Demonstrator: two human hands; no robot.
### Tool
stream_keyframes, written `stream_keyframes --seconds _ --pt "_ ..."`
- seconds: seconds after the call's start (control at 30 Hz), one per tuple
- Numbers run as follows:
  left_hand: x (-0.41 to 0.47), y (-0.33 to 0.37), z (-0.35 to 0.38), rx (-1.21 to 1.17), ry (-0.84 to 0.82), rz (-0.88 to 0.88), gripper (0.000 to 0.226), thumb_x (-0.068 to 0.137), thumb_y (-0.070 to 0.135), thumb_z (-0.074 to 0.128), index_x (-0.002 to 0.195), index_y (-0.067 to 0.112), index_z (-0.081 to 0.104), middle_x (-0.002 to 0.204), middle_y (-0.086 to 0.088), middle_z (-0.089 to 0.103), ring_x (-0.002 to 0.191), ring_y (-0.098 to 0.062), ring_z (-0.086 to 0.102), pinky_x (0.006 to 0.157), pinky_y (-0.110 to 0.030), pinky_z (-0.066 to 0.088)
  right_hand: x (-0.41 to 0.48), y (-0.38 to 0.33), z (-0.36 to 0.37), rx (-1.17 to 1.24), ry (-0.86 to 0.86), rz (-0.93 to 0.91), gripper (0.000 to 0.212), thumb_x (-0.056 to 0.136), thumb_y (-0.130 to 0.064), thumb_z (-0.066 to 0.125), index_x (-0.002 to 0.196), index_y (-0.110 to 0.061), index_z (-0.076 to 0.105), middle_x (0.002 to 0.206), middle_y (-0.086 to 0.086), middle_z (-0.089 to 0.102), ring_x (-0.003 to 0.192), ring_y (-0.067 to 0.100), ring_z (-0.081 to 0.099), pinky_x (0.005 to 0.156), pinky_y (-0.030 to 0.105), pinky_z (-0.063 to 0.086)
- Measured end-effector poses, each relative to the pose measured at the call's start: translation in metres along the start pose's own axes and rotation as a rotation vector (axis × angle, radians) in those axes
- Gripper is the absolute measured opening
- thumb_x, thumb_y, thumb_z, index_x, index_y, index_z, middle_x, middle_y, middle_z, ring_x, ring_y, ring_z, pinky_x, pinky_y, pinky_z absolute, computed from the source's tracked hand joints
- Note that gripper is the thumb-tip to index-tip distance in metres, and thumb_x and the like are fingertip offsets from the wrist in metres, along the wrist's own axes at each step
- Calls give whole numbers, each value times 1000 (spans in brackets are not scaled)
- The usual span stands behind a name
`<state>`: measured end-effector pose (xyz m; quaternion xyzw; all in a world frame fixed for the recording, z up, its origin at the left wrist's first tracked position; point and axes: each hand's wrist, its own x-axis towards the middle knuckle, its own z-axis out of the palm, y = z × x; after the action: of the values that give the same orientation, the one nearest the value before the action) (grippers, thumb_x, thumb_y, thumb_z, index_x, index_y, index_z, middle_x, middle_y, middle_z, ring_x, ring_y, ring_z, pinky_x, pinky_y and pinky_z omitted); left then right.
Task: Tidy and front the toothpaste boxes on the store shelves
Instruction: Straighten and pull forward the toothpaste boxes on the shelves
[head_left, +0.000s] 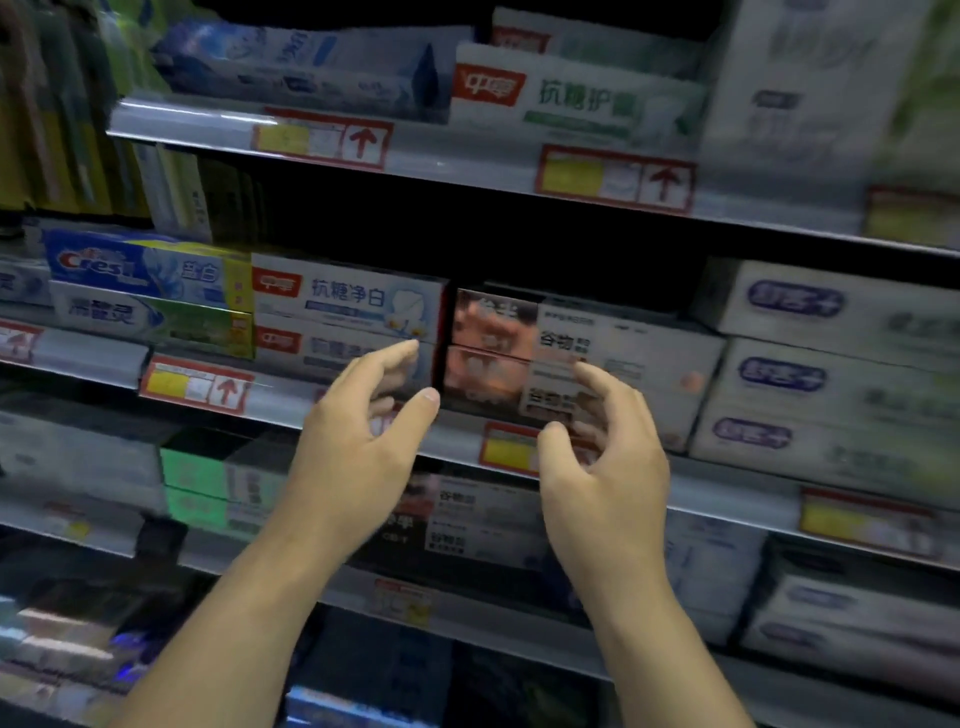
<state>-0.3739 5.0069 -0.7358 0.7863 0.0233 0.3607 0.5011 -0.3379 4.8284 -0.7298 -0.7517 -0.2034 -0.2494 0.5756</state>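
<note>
Head view: left hand and right hand hover with fingers spread and loosely curved, holding nothing. Just beyond and between these hands, two stacked orange-and-white toothpaste boxes sit at the middle shelf edge, beside white red-logo boxes.

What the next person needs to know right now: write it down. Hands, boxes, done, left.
Left hand: open, holding nothing, by the red-logo white boxes.
Right hand: open, holding nothing, before the orange-patch boxes.
Both stacks sit two high at the middle shelf front.
Done: both look pulled forward; blur hides detail.
Left: likely squaring these two stacks, then the neighbours.
</note>
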Motion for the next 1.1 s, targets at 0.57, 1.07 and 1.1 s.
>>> stream_keyframes --seconds 0.57,1.07,1.1 --pt "12 20 55 62 -32 -74 65 95 49 58 153 45 29 123 -5 60 73 -7 56 65 -30 44 8 19 -65 20 177 59 54 95 -9 61 136 -43 49 132 -29 52 123 7 56 104 35 51" --pt "19 15 60 -149 17 -46 71 80 58 65 145 43 40 137 1 57 109 -12 64 92 -41 56 7 20 -54 252 217 191 52 96 -7 61 140 -33 54 119 -25 61 103 -17 58 76 8 49" --pt "17 15 60 -169 48 -36 65 83 53 66 142 43 42 136 0 57 106 -10 66 89 -39 56 7 21 -52 239 204 190 51 96 -8 61 141 -33 54 119 -26 59 103 -17 58 75 7 49"
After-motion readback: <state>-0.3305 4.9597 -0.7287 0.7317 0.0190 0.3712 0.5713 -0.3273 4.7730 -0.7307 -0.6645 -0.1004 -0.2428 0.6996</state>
